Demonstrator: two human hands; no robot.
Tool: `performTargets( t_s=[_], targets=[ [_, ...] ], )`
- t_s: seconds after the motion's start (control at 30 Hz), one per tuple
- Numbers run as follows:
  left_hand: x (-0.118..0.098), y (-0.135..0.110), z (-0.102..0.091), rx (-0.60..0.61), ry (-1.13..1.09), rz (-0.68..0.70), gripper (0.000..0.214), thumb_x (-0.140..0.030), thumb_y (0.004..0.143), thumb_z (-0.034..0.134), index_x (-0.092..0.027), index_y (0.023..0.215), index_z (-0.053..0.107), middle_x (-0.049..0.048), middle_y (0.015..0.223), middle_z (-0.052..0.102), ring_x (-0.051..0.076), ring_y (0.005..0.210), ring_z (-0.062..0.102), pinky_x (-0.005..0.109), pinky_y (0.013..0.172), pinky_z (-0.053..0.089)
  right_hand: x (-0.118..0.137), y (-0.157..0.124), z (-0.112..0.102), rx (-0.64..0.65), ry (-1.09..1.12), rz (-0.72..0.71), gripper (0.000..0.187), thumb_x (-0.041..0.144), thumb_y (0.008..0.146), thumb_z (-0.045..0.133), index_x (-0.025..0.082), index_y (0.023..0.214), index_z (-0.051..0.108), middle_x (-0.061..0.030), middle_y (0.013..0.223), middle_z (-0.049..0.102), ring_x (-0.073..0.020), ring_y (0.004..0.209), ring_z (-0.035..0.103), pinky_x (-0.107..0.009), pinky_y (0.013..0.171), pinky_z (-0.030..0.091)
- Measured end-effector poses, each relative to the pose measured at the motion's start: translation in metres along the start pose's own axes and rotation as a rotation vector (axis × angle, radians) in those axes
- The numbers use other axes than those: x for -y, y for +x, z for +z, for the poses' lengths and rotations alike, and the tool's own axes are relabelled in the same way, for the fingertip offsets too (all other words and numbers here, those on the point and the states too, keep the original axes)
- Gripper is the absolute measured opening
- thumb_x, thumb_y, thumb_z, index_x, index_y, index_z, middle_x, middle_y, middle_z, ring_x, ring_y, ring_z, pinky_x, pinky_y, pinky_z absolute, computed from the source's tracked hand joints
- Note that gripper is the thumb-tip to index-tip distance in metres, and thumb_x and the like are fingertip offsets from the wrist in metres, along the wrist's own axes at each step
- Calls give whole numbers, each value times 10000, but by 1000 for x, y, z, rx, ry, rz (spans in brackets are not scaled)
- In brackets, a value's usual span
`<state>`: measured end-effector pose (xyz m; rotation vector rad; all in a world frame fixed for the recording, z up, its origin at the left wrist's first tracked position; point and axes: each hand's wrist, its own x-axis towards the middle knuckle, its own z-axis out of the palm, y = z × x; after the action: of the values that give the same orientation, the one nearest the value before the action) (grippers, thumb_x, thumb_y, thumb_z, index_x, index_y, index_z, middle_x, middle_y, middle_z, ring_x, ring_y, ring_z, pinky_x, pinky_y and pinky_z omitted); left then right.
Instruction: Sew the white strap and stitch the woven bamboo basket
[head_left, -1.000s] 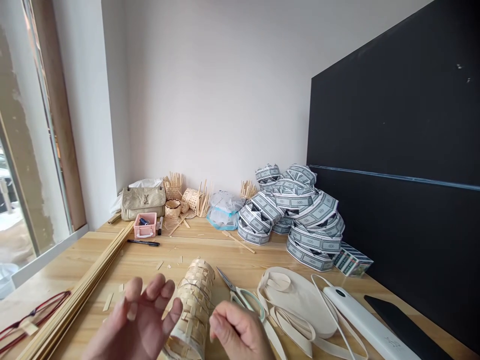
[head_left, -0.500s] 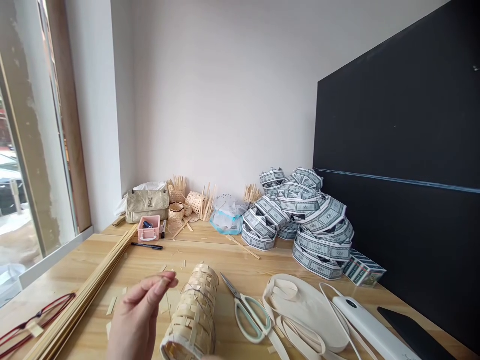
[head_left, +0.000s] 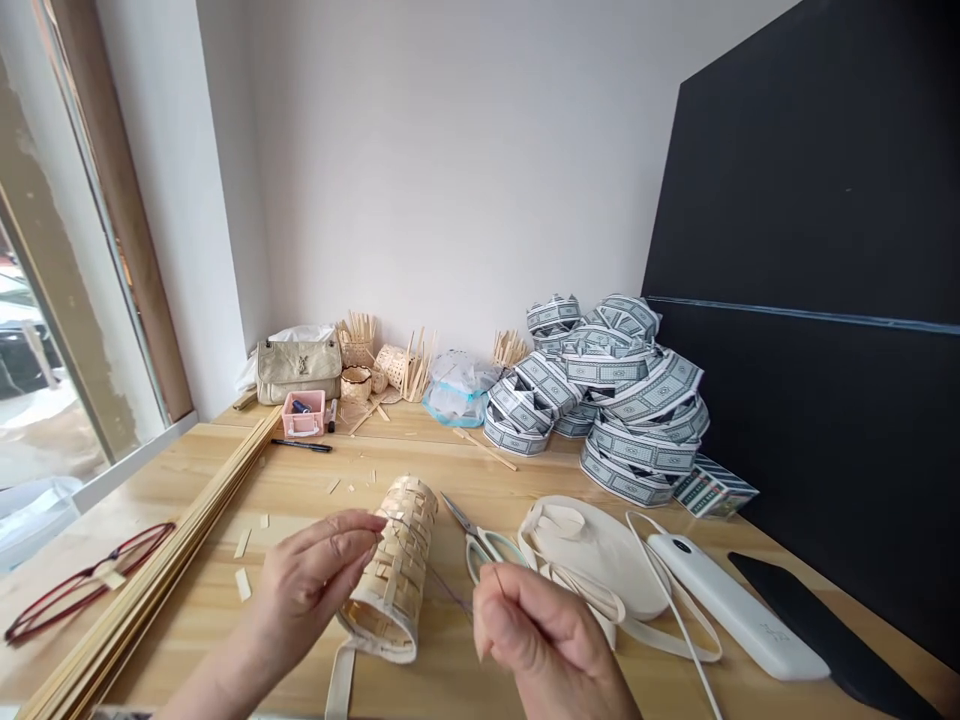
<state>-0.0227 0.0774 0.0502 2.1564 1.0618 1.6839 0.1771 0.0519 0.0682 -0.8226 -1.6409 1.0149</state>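
Over the wood table (head_left: 465,500), the left hand (head_left: 300,590) has its fingers close together, and the tips press on the side of a woven tube (head_left: 394,570) made of pale strips. The tube stands a bit tilted near the middle of the table, with a cream strap (head_left: 340,685) coming out from under it. The right hand (head_left: 540,640) pinches a thin thread (head_left: 450,590) that runs back to the tube. The work in hand looks like lacing thread around the weave, and the slack thread seems to call for a snug pull. Just right of the tube lie scissors (head_left: 480,545), then a roll of cream tape (head_left: 592,560) and a white power bank (head_left: 735,610), whose small print is too tiny to read. Farther off, a bag (head_left: 298,370) shows a metal YSL badge, beside a pink box (head_left: 304,412).
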Motion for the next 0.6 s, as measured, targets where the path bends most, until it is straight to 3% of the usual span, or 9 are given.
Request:
performTargets(
  t_s=[0.17,0.27,0.47,0.6],
  targets=[
    [4,-6,-9,146,-148,-162,260,-58,640,693,-241,818,742,86,913,713,222,882,666,299,927,461,1,5,-5,-33,83,24,476,577,822,476,182,557,462,33,520,339,-107,503,297,-239,489,246],
    [6,-10,-10,220,-117,-133,288,-36,675,664,-240,864,735,97,958,703,224,978,630,306,986,406,0,7,-5,-2,99,-9,451,540,845,473,182,571,463,37,530,335,-104,504,286,-238,489,243],
    [-7,-1,-2,129,23,52,216,-56,724,589,-231,720,715,56,734,697,178,713,660,280,844,493,1,8,-6,45,87,-52,419,497,875,458,183,598,481,37,550,364,-104,530,325,-232,505,250],
    [-11,5,0,86,40,8,176,-106,752,584,-205,624,652,42,673,653,151,650,637,206,625,500,-2,7,-7,60,53,-34,433,512,875,446,182,596,477,32,547,372,-110,536,339,-235,509,252]
  ],
)
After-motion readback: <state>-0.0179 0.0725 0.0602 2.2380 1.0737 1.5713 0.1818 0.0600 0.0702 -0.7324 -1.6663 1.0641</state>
